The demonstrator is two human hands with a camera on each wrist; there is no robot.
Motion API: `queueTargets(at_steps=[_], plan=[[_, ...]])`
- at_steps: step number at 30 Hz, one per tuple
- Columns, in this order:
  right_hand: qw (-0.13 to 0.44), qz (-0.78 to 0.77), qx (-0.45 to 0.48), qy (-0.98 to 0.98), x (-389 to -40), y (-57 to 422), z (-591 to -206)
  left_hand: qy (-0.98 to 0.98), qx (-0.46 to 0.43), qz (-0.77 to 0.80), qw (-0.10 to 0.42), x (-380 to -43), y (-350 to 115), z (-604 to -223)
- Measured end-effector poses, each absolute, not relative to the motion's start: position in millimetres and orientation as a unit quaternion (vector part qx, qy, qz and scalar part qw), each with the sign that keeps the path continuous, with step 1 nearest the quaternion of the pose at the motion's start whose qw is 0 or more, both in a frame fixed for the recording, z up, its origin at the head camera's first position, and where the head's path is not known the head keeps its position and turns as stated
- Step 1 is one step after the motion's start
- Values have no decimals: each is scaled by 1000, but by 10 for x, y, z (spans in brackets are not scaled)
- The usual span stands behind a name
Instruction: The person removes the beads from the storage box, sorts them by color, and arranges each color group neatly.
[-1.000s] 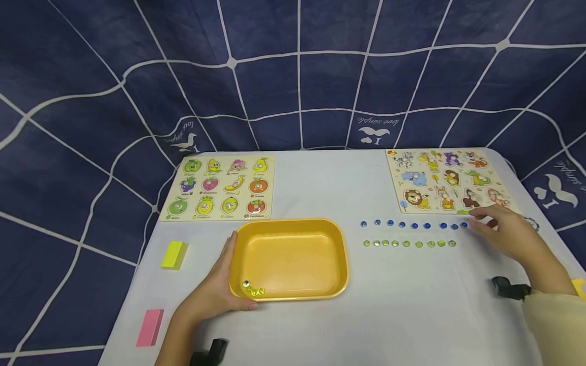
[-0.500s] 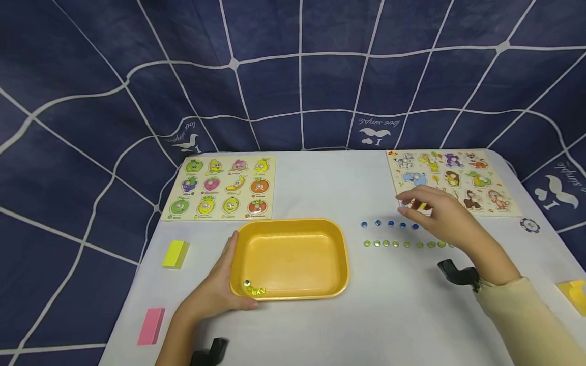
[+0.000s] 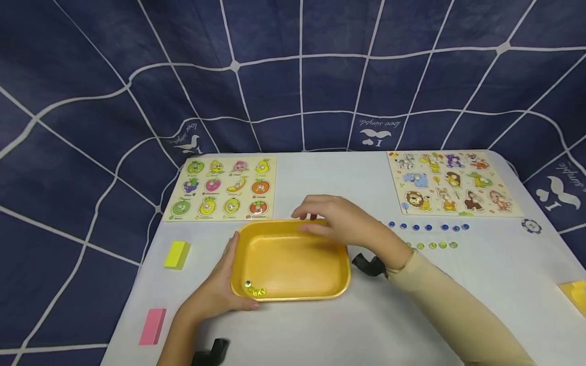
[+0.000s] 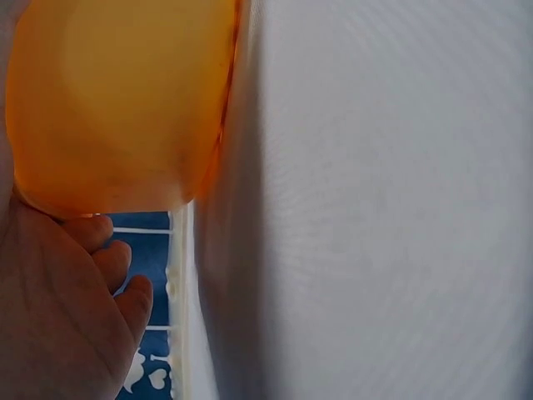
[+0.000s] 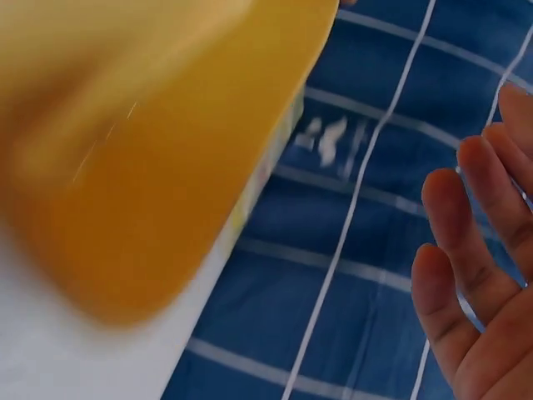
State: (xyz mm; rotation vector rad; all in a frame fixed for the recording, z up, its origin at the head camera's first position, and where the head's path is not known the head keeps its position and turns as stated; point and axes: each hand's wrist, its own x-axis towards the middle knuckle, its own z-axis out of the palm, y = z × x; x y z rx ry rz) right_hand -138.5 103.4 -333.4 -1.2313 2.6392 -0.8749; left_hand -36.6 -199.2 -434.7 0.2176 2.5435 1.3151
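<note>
A shallow yellow plastic tray lies on the white table, with several small yellow gems and one dark blue gem in its near left corner. My left hand grips the tray at that corner, fingers along the left side and thumb at the front edge. Over the tray's far right rim is my right hand, its fingers loosely bent and nothing visible in them. To the right run a row of blue gems and a row of yellow-green gems, their left ends hidden by the right arm.
A fruit puzzle board lies at the back left, an animal puzzle board at the back right. A yellow block and a pink block are on the left. Right are a round chip and a yellow object.
My right hand has moved left from the right end of the blue gem row, past the rows, to above the tray. The left hand and the tray have stayed put.
</note>
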Motion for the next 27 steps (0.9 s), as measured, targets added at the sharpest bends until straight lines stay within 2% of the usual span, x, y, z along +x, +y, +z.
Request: queueTargets(at_steps=[4,10,13,27], plan=[[69,-260,-457,848,-1369,705,-3408,874,82,459,134,-368,-1998,-4363],[156,-233,-496,822,-1321,320,-3594,874,89,459,134,-368,-2007,-4363],[179,-233,-508,810,-1304,184,-3715,874,89,458,136,-367,-2007,-4365],[253,-199,-540,778,-1238,-90,-4067,875,97,457,127,-362,-2010,-4364]])
